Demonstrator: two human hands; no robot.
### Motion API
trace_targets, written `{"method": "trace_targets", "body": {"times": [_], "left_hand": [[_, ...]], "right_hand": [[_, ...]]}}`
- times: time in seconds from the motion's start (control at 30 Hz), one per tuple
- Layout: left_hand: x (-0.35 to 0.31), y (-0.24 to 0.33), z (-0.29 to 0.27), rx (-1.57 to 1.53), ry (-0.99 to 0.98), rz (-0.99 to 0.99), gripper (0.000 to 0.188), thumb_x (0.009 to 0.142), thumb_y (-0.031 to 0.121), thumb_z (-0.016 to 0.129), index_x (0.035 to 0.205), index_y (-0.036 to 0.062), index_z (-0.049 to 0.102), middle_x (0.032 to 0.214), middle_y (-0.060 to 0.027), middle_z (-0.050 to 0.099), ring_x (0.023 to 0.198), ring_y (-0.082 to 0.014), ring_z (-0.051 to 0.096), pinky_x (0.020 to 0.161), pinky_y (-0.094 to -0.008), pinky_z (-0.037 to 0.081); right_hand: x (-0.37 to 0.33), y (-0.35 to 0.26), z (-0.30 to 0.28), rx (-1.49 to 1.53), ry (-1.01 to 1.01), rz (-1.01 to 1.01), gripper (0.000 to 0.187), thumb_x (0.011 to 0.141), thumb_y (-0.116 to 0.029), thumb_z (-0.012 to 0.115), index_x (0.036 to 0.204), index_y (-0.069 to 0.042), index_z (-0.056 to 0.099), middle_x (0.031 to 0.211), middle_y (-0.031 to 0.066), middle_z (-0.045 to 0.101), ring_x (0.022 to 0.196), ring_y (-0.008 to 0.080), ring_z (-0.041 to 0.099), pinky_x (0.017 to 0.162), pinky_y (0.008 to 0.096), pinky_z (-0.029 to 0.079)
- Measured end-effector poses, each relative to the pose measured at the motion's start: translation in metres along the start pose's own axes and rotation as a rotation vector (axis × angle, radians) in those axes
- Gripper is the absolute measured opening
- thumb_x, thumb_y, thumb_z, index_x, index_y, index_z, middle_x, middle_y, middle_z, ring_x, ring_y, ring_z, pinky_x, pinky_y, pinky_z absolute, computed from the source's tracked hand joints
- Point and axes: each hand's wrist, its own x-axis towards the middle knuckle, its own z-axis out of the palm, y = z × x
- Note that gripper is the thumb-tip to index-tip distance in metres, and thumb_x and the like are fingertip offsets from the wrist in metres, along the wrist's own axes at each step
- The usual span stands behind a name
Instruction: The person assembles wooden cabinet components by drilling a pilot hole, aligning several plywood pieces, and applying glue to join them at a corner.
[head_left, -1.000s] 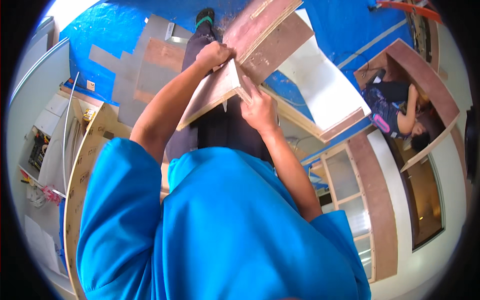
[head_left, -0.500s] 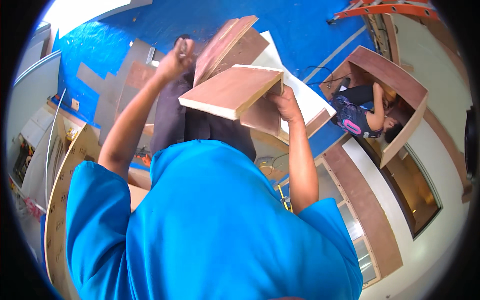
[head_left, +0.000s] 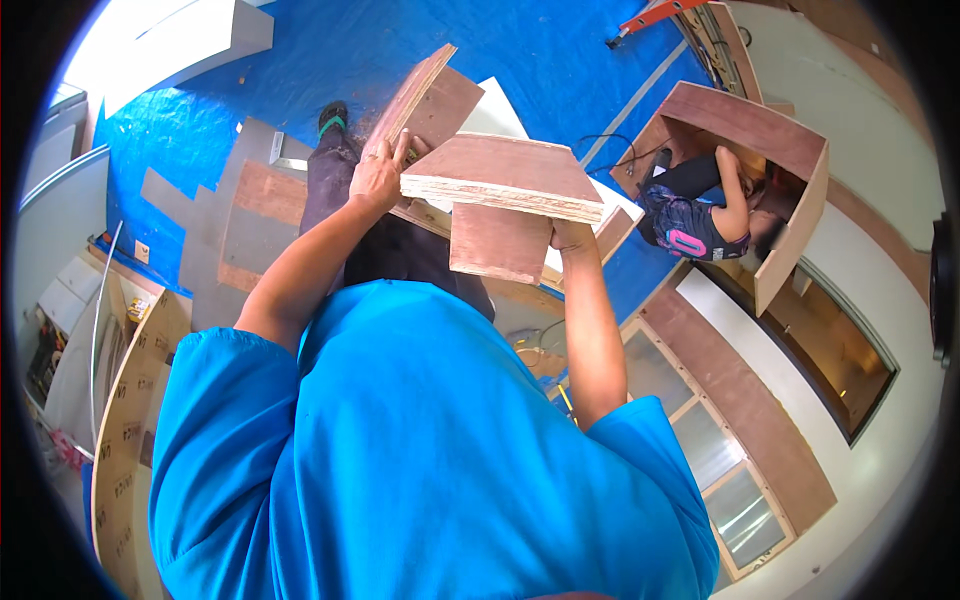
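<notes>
In front of me is a box-like assembly of joined reddish plywood panels [head_left: 500, 165], its pale layered edge facing me. A smaller plywood piece [head_left: 500, 240] hangs at an angle below its top panel. My right hand [head_left: 573, 236] grips the assembly at its right end, fingers partly hidden behind the wood. On the far left side stands a tilted plywood panel [head_left: 445, 105]. My left hand [head_left: 378, 180] rests against this panel's lower part, its fingers stretched out and spread.
At right a person [head_left: 695, 220] crouches partly inside a large plywood box [head_left: 750, 125]. Grey boards [head_left: 205, 230] lie on the blue floor covering [head_left: 350, 50] at left. An orange ladder [head_left: 655, 15] is at the top right. A curved board [head_left: 130, 430] stands at lower left.
My left hand has come down from a raised, blurred position onto the tilted panel. The assembly in my right hand has turned, showing its long edge and the smaller piece below.
</notes>
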Motion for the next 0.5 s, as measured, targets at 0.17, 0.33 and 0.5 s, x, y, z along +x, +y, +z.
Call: {"method": "trace_targets", "body": {"times": [0.17,0.33,0.5], "left_hand": [[0.001,0.007,-0.004,-0.024,0.003,-0.059,0.076,0.099,0.019,0.059,0.168,0.0153,0.026,0.137,-0.0216,0.056,0.113,-0.0421,0.071,0.087,-0.0509,0.062],[-0.004,0.018,-0.026,-0.037,-0.042,-0.092,0.075,0.099,0.018,0.058,0.167,0.016,0.025,0.136,-0.0213,0.056,0.117,-0.0425,0.069,0.089,-0.0504,0.061],[-0.005,0.013,-0.034,-0.073,-0.147,-0.187,0.076,0.099,0.018,0.059,0.167,0.015,0.025,0.142,-0.0229,0.054,0.123,-0.0428,0.067,0.093,-0.0513,0.06]], "right_hand": [[0.003,0.039,-0.036,0.165,0.053,0.02,0.07,0.088,-0.038,0.089,0.143,-0.006,0.059,0.13,0.0057,0.07,0.118,0.0162,0.066,0.093,0.0375,0.06],[0.002,0.043,-0.036,0.166,0.058,0.011,0.071,0.083,-0.042,0.093,0.139,-0.01,0.063,0.131,0.0052,0.07,0.118,0.0172,0.066,0.097,0.0393,0.059],[0.0,0.033,-0.018,0.222,0.006,0.059,0.071,0.082,-0.043,0.093,0.138,-0.011,0.064,0.131,0.0051,0.07,0.118,0.0174,0.067,0.096,0.0409,0.06]]}}
